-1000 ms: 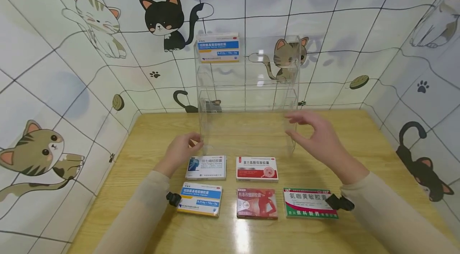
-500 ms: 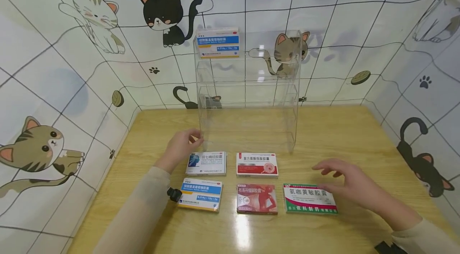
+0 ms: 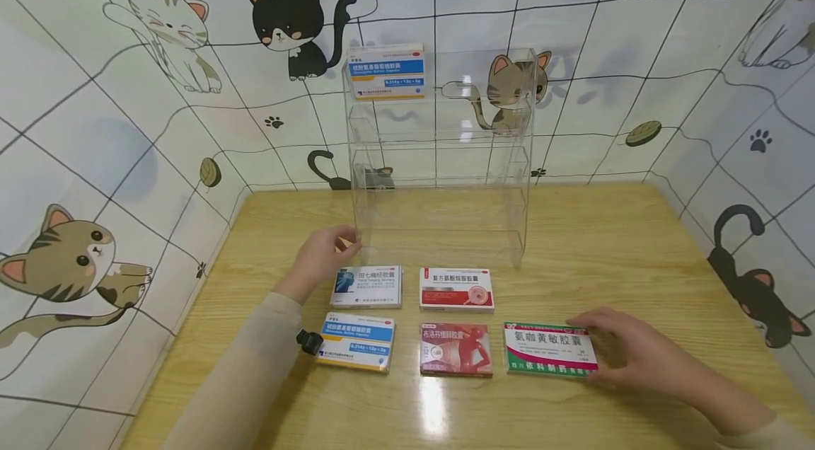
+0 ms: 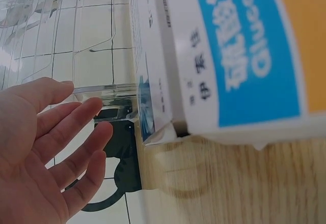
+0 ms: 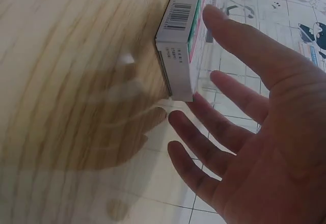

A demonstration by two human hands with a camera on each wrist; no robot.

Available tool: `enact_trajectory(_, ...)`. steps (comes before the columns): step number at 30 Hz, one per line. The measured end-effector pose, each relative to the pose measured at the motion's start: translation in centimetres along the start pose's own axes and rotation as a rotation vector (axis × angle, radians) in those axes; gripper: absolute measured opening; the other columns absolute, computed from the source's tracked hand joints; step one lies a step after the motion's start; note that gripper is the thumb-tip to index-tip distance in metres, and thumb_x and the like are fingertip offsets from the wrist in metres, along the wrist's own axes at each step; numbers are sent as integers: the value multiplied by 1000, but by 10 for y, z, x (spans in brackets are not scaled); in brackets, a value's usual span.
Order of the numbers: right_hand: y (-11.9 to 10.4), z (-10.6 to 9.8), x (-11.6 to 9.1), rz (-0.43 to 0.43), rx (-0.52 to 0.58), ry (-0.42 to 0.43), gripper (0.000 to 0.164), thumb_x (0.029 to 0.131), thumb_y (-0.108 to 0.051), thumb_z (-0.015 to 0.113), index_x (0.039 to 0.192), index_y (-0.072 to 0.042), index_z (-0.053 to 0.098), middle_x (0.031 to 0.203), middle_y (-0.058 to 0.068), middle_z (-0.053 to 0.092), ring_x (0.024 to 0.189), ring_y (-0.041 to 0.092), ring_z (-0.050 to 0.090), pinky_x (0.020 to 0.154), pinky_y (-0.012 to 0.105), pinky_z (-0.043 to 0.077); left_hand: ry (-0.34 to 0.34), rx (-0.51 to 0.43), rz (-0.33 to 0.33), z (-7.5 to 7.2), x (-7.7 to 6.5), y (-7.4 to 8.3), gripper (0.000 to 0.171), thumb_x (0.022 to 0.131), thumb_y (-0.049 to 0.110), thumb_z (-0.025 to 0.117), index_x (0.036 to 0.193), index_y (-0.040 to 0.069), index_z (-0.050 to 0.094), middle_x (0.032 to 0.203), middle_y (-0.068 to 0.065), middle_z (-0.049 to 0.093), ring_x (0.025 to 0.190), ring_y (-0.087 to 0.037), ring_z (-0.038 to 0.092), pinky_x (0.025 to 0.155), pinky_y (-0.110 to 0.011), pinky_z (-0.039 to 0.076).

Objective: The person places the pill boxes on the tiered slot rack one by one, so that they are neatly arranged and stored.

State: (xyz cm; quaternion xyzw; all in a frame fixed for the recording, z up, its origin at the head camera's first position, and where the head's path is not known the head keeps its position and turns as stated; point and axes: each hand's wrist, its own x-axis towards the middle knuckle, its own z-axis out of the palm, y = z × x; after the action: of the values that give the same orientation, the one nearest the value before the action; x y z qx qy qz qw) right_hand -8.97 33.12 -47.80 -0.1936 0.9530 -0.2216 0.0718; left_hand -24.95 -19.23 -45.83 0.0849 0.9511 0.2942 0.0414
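My right hand reaches around the right end of a green-and-white medicine box lying flat. The thumb is by its near edge and the index finger by its far corner; in the right wrist view the fingers are spread loosely beside the box. My left hand is at the lower left side of a clear acrylic display rack, fingers loosely bent and fingertips right at its edge. Close by lies a white medicine box with a blue picture. A blue-and-white medicine box stands on the rack's top tier.
A red-and-white medicine box, a dark red one and another blue-and-white one lie in front of the rack on the wooden table. A cat-patterned tiled wall encloses the back and sides.
My right hand has come away from the rack's right side, down and toward me to the green-and-white box. My left hand has stayed at the rack. The head view has tilted slightly.
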Motion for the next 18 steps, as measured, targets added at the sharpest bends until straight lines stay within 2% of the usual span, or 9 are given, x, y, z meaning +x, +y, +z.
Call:
enact_trajectory(4, 3, 2, -2, 66, 40, -51, 78, 67, -55, 92, 134, -28, 65, 134, -2, 66, 124, 30, 62, 102, 60, 50, 5, 2, 4, 0, 0, 0, 30, 100, 33, 69, 127, 19, 68, 123, -1, 70, 105, -23, 64, 82, -40, 54)
enact_trajectory(7, 3, 3, -2, 82, 44, -37, 78, 65, -55, 93, 132, -26, 66, 132, 0, 66, 123, 32, 62, 101, 62, 49, 2, 1, 3, -1, 0, 2, 31, 100, 33, 69, 128, 18, 68, 124, -1, 69, 105, -23, 64, 82, -40, 54)
enact_trajectory(10, 2, 3, -1, 92, 34, -5, 77, 61, -53, 96, 128, -28, 65, 127, -7, 66, 117, 22, 63, 98, 49, 54, 0, 1, -4, -1, -1, 3, 32, 100, 33, 69, 128, 19, 68, 124, -1, 69, 106, -23, 63, 82, -39, 54)
enact_trajectory(14, 0, 0, 1, 103, 126, 12, 74, 62, -41, 99, 124, -25, 63, 121, -6, 67, 102, 9, 65, 83, 29, 57, -4, 4, -12, -1, -2, 3, 31, 100, 33, 69, 128, 19, 68, 124, -1, 69, 106, -23, 63, 82, -39, 54)
enact_trajectory(18, -1, -2, 1, 88, 233, 62, 57, 70, -24, 96, 117, -21, 66, 115, 0, 72, 89, 0, 66, 73, 24, 58, -6, 3, -11, -1, -2, 4, 32, 100, 33, 69, 129, 19, 68, 124, -1, 69, 106, -23, 63, 83, -39, 54)
